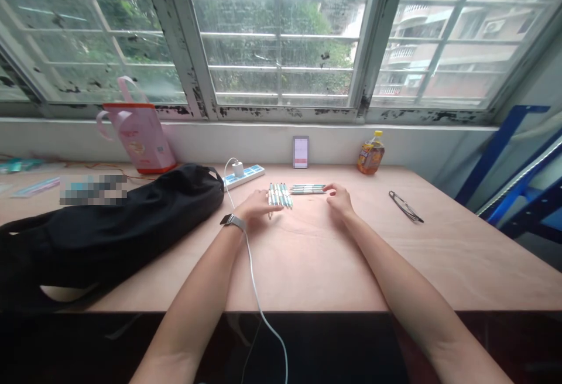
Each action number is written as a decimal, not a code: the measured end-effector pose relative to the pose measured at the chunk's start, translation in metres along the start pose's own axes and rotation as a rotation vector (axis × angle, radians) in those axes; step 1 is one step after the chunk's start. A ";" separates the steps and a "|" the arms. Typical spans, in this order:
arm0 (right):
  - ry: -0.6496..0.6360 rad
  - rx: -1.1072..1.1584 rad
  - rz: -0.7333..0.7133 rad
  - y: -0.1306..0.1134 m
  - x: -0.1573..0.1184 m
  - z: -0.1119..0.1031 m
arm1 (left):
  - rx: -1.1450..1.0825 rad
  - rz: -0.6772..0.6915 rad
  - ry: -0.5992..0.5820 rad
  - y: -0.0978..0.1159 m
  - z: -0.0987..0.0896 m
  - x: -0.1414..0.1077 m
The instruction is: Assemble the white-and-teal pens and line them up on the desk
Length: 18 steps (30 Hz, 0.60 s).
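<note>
On the plywood table (307, 255), two groups of slim white-and-blue pens lie side by side. One group of pens (279, 195) points toward and away from me. The other group of pens (307, 189) lies crosswise to its right. My left hand (257, 205) rests flat, its fingertips against the left side of the first group. My right hand (339, 198) lies just beyond the right ends of the crosswise pens, nearly touching them. Neither hand visibly grips a pen. A smartwatch (232, 220) circles my left wrist.
A white cable (252, 273) runs from a power strip (243, 177) past my left wrist and over the table edge. A black bag (109, 226) lies at left, below a pink paper bag (138, 132). A phone (301, 151), an orange-labelled bottle (371, 153) and glasses (406, 206) sit further right.
</note>
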State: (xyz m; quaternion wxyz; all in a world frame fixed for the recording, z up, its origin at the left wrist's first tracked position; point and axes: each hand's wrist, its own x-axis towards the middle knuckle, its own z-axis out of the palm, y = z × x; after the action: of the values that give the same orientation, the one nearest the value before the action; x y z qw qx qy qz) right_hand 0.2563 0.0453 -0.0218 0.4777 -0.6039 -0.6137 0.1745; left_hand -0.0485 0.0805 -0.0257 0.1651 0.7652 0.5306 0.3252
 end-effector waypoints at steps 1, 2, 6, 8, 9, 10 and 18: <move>0.007 -0.014 0.003 -0.001 0.000 0.000 | 0.079 0.000 -0.082 0.000 -0.003 0.000; 0.009 -0.028 0.010 -0.002 -0.001 -0.001 | 0.158 -0.015 -0.151 0.001 -0.007 -0.001; -0.013 -0.074 0.042 -0.006 -0.003 -0.001 | 0.170 -0.033 -0.240 0.004 -0.017 -0.002; -0.021 -0.082 0.037 -0.006 -0.004 0.000 | 0.059 -0.021 -0.208 0.003 -0.019 -0.003; -0.025 -0.081 0.029 -0.006 -0.004 0.000 | 0.014 -0.015 -0.171 0.002 -0.018 -0.003; -0.033 -0.076 0.018 -0.006 -0.005 0.001 | -0.017 -0.003 -0.126 0.001 -0.017 -0.004; -0.121 -0.075 -0.068 -0.006 -0.008 0.004 | -0.014 0.038 0.147 0.010 -0.004 -0.005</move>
State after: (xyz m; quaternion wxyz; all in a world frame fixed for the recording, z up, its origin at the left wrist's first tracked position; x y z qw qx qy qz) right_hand 0.2481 0.0379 -0.0225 0.4221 -0.5888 -0.6677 0.1713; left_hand -0.0452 0.0713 -0.0180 0.1251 0.7480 0.5243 0.3872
